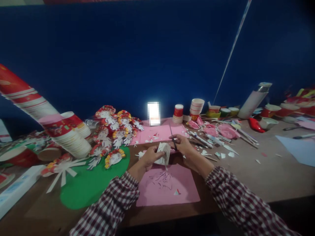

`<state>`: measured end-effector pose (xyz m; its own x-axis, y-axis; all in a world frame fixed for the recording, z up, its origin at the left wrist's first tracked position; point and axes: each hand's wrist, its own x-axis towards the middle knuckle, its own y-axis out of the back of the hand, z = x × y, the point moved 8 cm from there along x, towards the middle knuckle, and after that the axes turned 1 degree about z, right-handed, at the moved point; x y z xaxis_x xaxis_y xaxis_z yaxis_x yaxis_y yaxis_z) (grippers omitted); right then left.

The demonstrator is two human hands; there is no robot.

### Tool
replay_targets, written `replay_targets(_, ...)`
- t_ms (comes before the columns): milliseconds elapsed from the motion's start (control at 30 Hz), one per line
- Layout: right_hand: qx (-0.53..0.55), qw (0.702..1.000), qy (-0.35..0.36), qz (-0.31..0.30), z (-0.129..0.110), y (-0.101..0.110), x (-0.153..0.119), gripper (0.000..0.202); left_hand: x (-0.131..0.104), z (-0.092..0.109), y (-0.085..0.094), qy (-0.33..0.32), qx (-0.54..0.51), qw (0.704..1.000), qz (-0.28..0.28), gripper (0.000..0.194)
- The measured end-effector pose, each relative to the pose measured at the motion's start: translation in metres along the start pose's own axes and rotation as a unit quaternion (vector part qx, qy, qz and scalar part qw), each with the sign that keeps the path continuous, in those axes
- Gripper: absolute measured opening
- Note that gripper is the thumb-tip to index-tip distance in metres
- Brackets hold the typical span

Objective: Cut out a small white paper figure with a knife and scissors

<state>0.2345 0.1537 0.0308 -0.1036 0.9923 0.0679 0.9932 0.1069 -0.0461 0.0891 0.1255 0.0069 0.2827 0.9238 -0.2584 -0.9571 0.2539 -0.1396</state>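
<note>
My left hand (pixel 150 156) is closed around a folded-looking white paper piece (pixel 163 153) with faint dark lines on it, thumb over its front. Just to its right, my right hand (pixel 183 145) grips a pair of dark scissors (pixel 173 139), their slim pointed end directed up and away from me. The scissors' blades are apart from the paper, as far as I can see. Below both hands lies a pink sheet (pixel 169 196) with dark scribbled lines and a small red and white scrap (pixel 177 192).
Paper-cup figures with red and yellow frills (pixel 120 131) crowd a green sheet (pixel 73 193) on the left, near tall leaning cup stacks (pixel 73 141). A bright phone-like screen (pixel 154 113) stands behind. Pens (pixel 201 139), scraps and a red-capped item (pixel 256 125) lie right.
</note>
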Motion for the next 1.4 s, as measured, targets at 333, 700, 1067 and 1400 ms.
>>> replay_targets(333, 0.025, 0.998, -0.05, 0.021, 0.014, -0.001, -0.014, 0.046, 0.005, 0.004, 0.026, 0.004, -0.109, 0.992, 0.067, 0.041)
replay_targets(700, -0.13, 0.982, -0.02, -0.132, 0.007, -0.039, -0.041, 0.034, -0.007, 0.023, 0.076, -0.01, -0.181, 0.968, 0.176, 0.029)
replay_targets(1067, -0.257, 0.95, 0.013, -0.175, 0.008, -0.04, -0.047, 0.035, -0.01, 0.028, 0.078, -0.034, -0.226, 0.953, 0.199, 0.025)
replay_targets(1400, -0.222, 0.95, -0.041, -0.215, 0.014, -0.052, -0.056, 0.036, -0.007, 0.014, 0.068, -0.019, -0.178, 0.965, 0.189, 0.031)
